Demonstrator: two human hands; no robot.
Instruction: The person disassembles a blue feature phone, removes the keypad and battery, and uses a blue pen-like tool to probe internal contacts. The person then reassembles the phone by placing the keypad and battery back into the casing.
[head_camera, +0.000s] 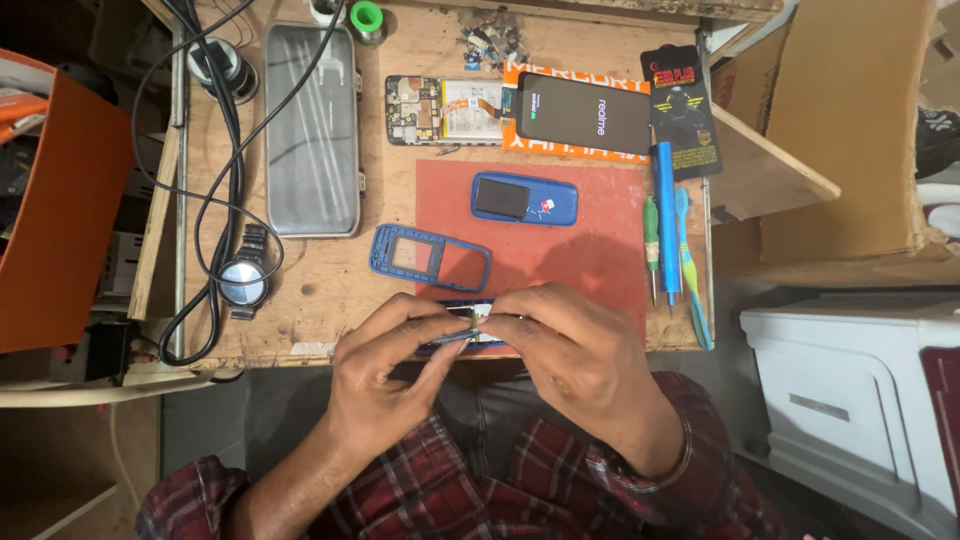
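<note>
A: Both hands are seen low at the near edge of the wooden workbench, and a small phone board is pinched between them

B: Confirmed: the left hand is closed on the board's left end, thumb and forefinger clamped, with a thin blue tool held along the fingers

A: And the right hand is curled over the right end, fingertips pressed on the board's top edge. The board is held just above the near edge of the red work mat

B: Farther in, just past the hands, a blue phone front frame is laid flat, half on the wood, half on the mat

A: Beyond it, on the mat, a blue phone back shell is seen with a dark battery set in it

B: On the right of the mat, three drivers are lined up side by side: a green screwdriver, a long blue screwdriver and a light blue pry tool

A: At the far side, an opened smartphone body is connected to its lit screen, and a black packet is placed to the right of that

B: To the left, a clear plastic tray is laid lengthwise, black cables are looped beside it, and a wristwatch is left near the loop

A: Checked red sleeves are noted at the near edge
</note>
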